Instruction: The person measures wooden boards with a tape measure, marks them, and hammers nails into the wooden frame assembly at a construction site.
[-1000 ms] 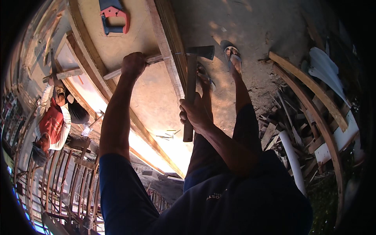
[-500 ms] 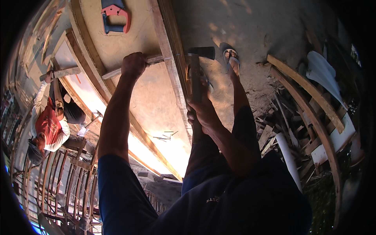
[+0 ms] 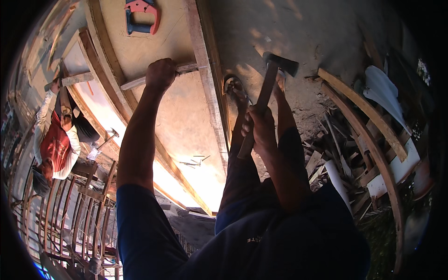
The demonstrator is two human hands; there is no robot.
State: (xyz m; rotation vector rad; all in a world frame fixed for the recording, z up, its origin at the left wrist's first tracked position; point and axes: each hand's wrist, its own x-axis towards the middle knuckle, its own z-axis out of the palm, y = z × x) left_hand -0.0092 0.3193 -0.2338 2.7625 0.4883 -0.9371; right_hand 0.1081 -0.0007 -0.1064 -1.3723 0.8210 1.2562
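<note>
My left hand (image 3: 161,74) is closed around a short wooden crosspiece (image 3: 187,68), which spans two long beams over a pale plywood panel (image 3: 175,109). The crosspiece's right end meets the right-hand beam (image 3: 205,70). In my right hand (image 3: 262,128) is a hatchet (image 3: 266,91), gripped low on its wooden handle. Its dark head is raised to the right of that beam, apart from the wood, with the broad edge pointing right. Several loose nails (image 3: 196,162) lie on the panel, below my left hand in the picture.
A handsaw (image 3: 143,18) with a red and dark handle rests on the panel's far part. At left, a person in a red vest (image 3: 55,144) works by the frame, near a hammer (image 3: 109,137). Scrap wood (image 3: 340,144) and long curved planks (image 3: 368,112) pile up at right.
My right hand has swung the hatchet away from the beam to the right, tilting its handle. My left hand stays on the crosspiece.
</note>
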